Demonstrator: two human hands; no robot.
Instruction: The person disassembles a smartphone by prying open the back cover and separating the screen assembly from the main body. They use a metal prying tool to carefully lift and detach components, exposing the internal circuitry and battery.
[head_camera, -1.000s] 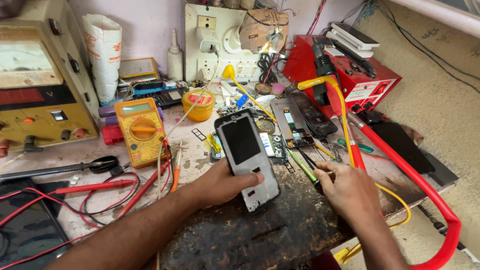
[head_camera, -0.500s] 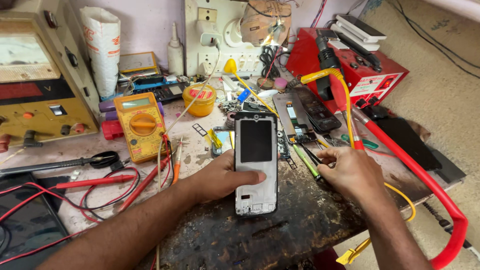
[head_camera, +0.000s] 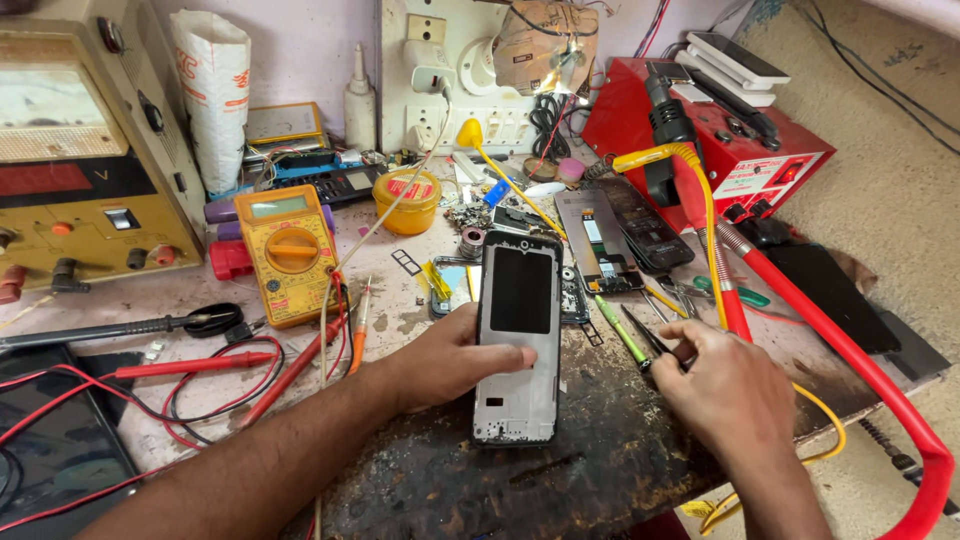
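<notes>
- Grey-rimmed and dark in the middle, the phone frame (head_camera: 518, 340) sits in your left hand (head_camera: 450, 358): the grip is pinching it from its left edge, thumb laid across the front about midway down, the other fingers behind and out of sight.
- Its long axis runs almost straight away from you, top end toward the wall, bottom end nearest your body, held just above the scorched counter (head_camera: 600, 470).
- Your right hand (head_camera: 722, 385) lies to the right of the frame, apart from it, knuckles up. Its fingertips touch the dark tweezers (head_camera: 645, 330); whether that grip has closed on them you cannot tell from here.
- A green-handled tool (head_camera: 620, 328) lies just left of the tweezers, between them and the frame, pointing the same way as the frame's long axis.
- Farther out, beyond the top end of the frame, lie loose phone boards (head_camera: 600, 240); to the left stands the yellow multimeter (head_camera: 285, 250).
- So the frame is the left hand's; the right is the nearer one to the tools.
</notes>
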